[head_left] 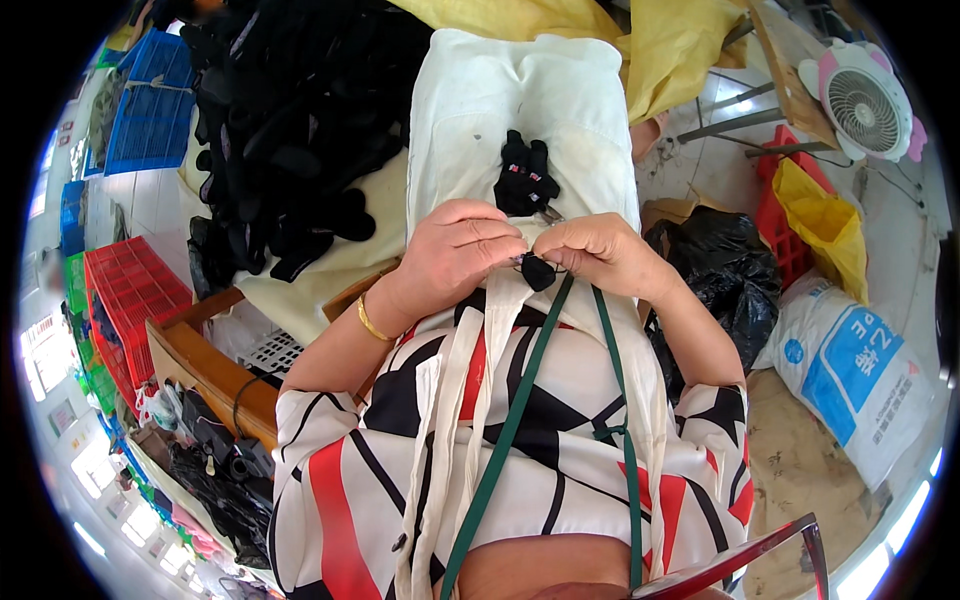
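Observation:
Close together over my lap, both hands pinch a black sock (538,272). My left hand (455,248) grips it from the left with the fingers bent inward. Thumb and forefinger of my right hand (605,252) are pressed together at its right side. Most of the sock is hidden by my fingers; only a rounded dark end hangs below them. Just beyond, a folded bundle of black socks (526,182) with small light marks lies on the white apron (590,120). A small metal tip (549,213) shows between that bundle and my right hand.
A large heap of black socks (285,120) covers the pale cloth at far left. A wooden frame (215,375) and red crate (135,305) stand to the left. On the right are a black plastic bag (720,265), a white sack (850,375) and a fan (862,100).

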`<state>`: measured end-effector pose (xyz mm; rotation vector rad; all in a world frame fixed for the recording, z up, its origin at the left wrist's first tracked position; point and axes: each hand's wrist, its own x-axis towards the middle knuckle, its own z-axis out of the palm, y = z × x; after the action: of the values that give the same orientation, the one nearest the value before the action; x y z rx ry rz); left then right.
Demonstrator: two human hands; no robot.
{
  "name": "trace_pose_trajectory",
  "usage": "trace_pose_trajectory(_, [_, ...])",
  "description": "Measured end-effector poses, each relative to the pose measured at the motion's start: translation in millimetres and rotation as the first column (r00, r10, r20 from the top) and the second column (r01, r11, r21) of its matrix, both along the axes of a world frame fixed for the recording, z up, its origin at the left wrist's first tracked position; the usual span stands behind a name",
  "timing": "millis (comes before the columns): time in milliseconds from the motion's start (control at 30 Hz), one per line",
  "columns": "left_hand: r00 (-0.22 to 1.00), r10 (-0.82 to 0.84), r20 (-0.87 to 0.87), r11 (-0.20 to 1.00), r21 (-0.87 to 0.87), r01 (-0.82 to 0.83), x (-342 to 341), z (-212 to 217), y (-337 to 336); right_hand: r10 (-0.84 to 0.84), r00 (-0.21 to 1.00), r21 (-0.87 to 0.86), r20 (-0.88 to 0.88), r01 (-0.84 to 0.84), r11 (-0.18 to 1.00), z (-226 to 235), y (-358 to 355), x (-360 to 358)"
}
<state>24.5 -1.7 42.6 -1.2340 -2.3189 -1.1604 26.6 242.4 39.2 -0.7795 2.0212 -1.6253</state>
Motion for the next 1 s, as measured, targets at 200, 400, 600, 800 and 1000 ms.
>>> trace_pose_trajectory(200, [0.997, -0.019, 0.077, 1.000, 0.024, 0.018, 2, 4, -1, -0.029, 1.000, -0.070, -0.009, 0.029, 0.997, -1, -6, 6])
trace_pose_trajectory(400, [0.994, -0.019, 0.110, 0.997, 0.076, 0.011, 1, -4, 1, -0.056, 0.983, -0.026, 0.176, 0.062, 0.998, -4, -10, 11])
trace_pose_trajectory(600, [0.910, -0.070, 0.408, 0.974, 0.227, -0.026, 2, -8, -7, -0.106, 0.992, 0.054, -0.067, 0.109, 0.993, -4, -15, 8])
trace_pose_trajectory(800, [0.864, -0.096, 0.495, 0.973, 0.230, -0.023, 5, 0, -19, -0.059, 0.856, -0.132, 0.513, 0.146, 0.980, -1, -25, 9])
trace_pose_trajectory(1000, [0.882, -0.036, 0.470, 0.986, 0.158, -0.044, -3, -20, -11, -0.105, 0.834, -0.027, 0.541, 0.142, 0.990, 15, -31, -5])
